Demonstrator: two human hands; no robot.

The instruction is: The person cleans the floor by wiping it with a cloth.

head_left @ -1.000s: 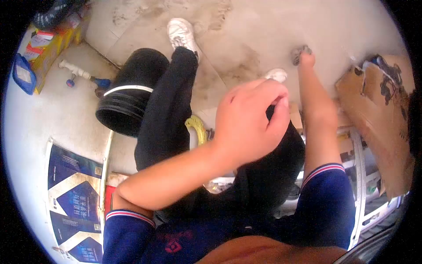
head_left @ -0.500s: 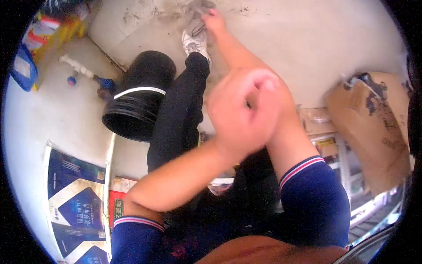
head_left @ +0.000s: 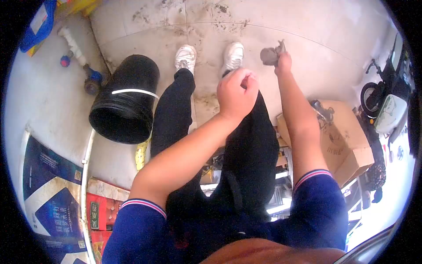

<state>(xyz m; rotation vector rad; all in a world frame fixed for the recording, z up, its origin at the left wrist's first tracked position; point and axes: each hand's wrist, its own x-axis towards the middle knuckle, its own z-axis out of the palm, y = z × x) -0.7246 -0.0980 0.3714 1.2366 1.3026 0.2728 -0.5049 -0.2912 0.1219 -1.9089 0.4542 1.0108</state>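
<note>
My left hand (head_left: 237, 94) is curled into a loose fist over my left-to-centre lap, above the dark trousers (head_left: 250, 145); nothing shows sticking out of it. Out to the right, my right hand (head_left: 284, 63) grips a crumpled grey rag (head_left: 270, 56) above the pale floor. The rag's folds hide most of its shape. Two white shoes (head_left: 185, 57) stand apart on the floor, to the left of the rag.
A black bucket (head_left: 125, 101) with a white handle lies tilted by my left leg. On the right are an open cardboard box (head_left: 340, 136) and a motor scooter (head_left: 387, 97). White pipework with a valve (head_left: 92, 81) runs along the left wall. Dirt marks the floor (head_left: 307, 26).
My right hand has moved right with the grey rag, away from the shoe. My left fist no longer overlaps my right forearm. The view has shifted, showing both shoes and the scooter.
</note>
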